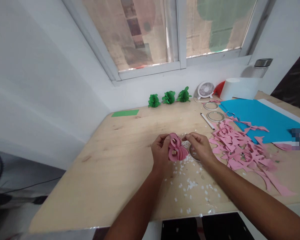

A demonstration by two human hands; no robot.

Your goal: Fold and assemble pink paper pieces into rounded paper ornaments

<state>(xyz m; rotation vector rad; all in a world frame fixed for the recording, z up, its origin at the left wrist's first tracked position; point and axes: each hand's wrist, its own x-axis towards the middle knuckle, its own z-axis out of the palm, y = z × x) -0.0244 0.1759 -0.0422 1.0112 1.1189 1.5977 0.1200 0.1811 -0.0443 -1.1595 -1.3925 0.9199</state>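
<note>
My left hand and my right hand both grip a pink folded paper piece held just above the wooden table. The left fingers pinch its left edge, the right fingers pinch its upper right edge. A tape ring lies partly hidden under my right hand. Small white paper bits are scattered on the table below my hands.
Pink paper scraps pile up at the right, beside a blue sheet. Two tape rings, a white pen, three green paper trees, a green card, a small fan and a white roll sit farther back.
</note>
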